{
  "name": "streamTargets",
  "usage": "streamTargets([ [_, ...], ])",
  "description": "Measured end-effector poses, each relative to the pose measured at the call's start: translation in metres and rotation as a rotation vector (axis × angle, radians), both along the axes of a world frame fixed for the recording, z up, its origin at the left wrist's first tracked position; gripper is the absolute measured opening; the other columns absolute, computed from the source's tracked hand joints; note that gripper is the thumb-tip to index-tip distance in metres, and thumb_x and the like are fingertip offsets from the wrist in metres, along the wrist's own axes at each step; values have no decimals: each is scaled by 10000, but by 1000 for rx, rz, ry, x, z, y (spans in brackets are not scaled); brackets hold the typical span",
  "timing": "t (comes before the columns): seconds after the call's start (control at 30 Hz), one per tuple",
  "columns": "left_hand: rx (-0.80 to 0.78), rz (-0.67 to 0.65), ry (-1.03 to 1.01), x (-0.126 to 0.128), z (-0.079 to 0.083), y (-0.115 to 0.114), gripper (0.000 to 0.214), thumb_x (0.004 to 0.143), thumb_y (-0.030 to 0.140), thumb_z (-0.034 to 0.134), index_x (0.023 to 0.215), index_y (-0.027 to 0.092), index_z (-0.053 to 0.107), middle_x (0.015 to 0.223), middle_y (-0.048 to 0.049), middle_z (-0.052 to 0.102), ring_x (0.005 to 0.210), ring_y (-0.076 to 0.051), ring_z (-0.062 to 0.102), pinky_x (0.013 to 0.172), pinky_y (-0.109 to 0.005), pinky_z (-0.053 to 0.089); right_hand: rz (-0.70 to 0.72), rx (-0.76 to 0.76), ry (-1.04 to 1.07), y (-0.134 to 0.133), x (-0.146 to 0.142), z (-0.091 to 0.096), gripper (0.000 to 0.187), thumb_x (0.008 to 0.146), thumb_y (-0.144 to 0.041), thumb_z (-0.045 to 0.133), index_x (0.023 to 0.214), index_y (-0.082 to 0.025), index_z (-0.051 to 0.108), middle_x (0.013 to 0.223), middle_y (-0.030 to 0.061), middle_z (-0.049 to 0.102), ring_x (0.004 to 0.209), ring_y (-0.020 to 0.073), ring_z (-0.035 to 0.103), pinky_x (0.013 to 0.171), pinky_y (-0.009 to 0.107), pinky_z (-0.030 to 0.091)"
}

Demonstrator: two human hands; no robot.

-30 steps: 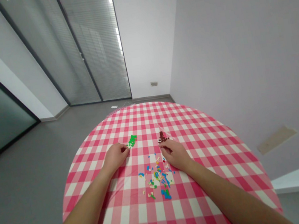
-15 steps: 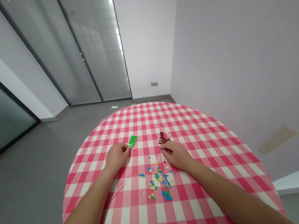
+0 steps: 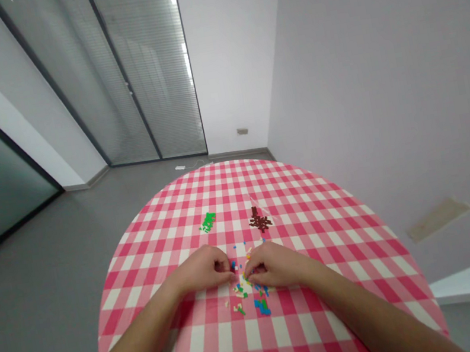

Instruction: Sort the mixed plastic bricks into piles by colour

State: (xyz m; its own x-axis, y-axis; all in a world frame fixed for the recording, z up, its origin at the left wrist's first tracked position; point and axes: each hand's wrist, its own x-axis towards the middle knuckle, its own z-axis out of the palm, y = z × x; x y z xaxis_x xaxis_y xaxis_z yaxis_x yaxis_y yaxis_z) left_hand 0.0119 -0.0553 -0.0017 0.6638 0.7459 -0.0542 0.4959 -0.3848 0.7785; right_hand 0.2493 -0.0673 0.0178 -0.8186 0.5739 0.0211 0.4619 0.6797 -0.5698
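Note:
My left hand (image 3: 208,267) is at the left side of a loose scatter of small toy building bricks (image 3: 239,289) in mixed colours, its fingers curled and the thumb close to them. Opposite it, my right hand (image 3: 274,264) reaches over the right part of the scatter, thumb and fingers pinched together among the bricks. Whatever lies between the fingertips of either hand is too small to make out. Beyond the left hand lies a group of green bricks (image 3: 209,222). A pile of brown bricks (image 3: 260,221) sits past the right hand.
A red-and-white checked cloth (image 3: 227,345) covers the round table. Nearest me in the scatter is a clump of blue and green bricks (image 3: 262,307). Behind the table are a glass partition (image 3: 144,65) and a white wall with a socket (image 3: 242,131).
Both hands have moved back toward me and closer together, from beside the green and brown groups to the mixed scatter. More of the brown pile now shows.

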Motion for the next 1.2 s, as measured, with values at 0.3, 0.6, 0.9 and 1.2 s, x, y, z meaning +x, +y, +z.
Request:
streamTargets([
  [0.3,32,9,97,-3,-2,3,139,704,168,552,566,154,565,546,17,546,522,-94,419,519,-244,294,-90,197,-167,-21,-23,-2,177,878,-253,598,810,-198,753,834,36,746,759,172,637,657,257,397],
  [0.6,43,25,88,-4,-4,5,169,741,219,569,587,151,573,567,7,571,550,-107,486,533,-238,333,-55,238,-257,-26,-27,4,197,898,-287,586,828,-187,740,854,42,735,778,185,645,636,267,401],
  [0.9,41,37,51,-4,-5,4,189,754,231,575,581,155,576,561,7,567,547,-107,487,530,-236,340,-82,258,-228,-26,-27,0,175,871,-230,582,787,-196,733,831,48,726,755,178,619,615,264,382],
  [1.2,29,47,34,-4,-5,4,186,748,208,554,575,146,583,559,10,567,554,-110,495,540,-233,351,-127,286,-217,-26,-30,-10,148,778,-176,556,736,-175,698,791,65,714,688,174,589,577,269,347],
])
